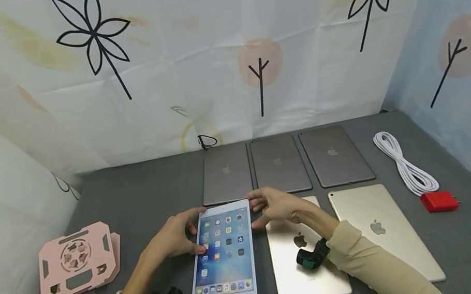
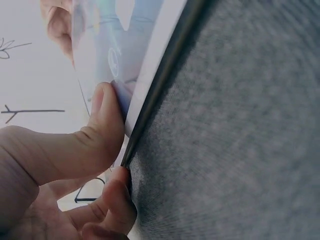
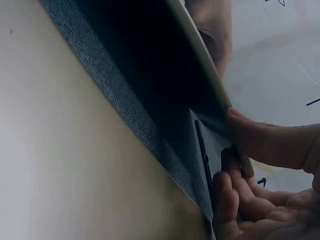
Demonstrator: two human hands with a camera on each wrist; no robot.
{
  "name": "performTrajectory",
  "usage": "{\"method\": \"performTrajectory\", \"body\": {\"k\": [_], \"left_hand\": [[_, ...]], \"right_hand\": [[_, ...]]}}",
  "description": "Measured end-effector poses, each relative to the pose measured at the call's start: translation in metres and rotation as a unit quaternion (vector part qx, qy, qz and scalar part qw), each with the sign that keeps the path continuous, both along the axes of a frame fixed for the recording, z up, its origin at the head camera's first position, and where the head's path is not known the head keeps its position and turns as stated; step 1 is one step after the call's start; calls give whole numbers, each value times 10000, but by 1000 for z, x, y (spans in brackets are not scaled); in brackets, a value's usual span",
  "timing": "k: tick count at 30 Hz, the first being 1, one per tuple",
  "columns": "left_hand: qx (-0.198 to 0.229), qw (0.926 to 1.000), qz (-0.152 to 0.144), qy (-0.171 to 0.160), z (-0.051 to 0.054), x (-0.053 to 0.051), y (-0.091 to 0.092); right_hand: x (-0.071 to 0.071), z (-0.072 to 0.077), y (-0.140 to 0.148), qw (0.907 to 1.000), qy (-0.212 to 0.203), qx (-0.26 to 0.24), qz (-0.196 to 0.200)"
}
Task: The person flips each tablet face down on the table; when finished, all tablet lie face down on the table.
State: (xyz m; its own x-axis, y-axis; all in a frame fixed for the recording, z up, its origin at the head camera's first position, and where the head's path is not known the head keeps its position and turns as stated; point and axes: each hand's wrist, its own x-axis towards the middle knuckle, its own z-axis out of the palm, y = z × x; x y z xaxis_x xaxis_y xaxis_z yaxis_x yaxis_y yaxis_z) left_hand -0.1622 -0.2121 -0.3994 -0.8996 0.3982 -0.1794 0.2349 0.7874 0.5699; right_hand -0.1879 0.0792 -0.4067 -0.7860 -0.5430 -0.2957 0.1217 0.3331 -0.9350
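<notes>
A white-framed tablet (image 1: 226, 269), its screen lit with rows of app icons, is between the two hands in the head view. My left hand (image 1: 172, 238) grips its left edge, the thumb (image 2: 102, 125) on the glass and the fingers curled at the edge. At the upper right edge, my right hand (image 1: 278, 206) holds it with thumb (image 3: 265, 142) and curled fingers. In the right wrist view the tablet's right edge (image 3: 202, 47) is raised off the cloth. A gold tablet (image 1: 305, 271) lies face down under the right wrist.
Another gold tablet (image 1: 385, 231) lies face down at right. Three grey tablets (image 1: 227, 182) form a row behind. A coiled white cable (image 1: 406, 166) and red plug adapter (image 1: 439, 201) sit far right. A pink folding stand (image 1: 55, 268) lies far left on the grey cloth.
</notes>
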Motion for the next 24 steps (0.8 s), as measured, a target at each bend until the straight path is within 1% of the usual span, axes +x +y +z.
{"method": "performTrajectory", "body": {"k": [3,5,7,14,19,24], "left_hand": [[158,9998,-102,-1,-1,0,-3],[259,9996,-134,-37,-3,-1,-4],[323,9993,-196,-66,-4,-1,-5],[416,9986,-303,-109,-5,0,2],[471,9981,-350,-212,-4,1,13],[503,9975,-332,-361,-5,2,25]], "right_hand": [[1,-1,1,9979,-255,-581,118],[2,0,2,9960,-307,-821,156],[3,1,4,9948,-293,-959,167],[6,6,10,9944,-214,-1033,46],[8,12,16,9943,-155,-1047,-117],[8,16,21,9939,-81,-1076,-220]]}}
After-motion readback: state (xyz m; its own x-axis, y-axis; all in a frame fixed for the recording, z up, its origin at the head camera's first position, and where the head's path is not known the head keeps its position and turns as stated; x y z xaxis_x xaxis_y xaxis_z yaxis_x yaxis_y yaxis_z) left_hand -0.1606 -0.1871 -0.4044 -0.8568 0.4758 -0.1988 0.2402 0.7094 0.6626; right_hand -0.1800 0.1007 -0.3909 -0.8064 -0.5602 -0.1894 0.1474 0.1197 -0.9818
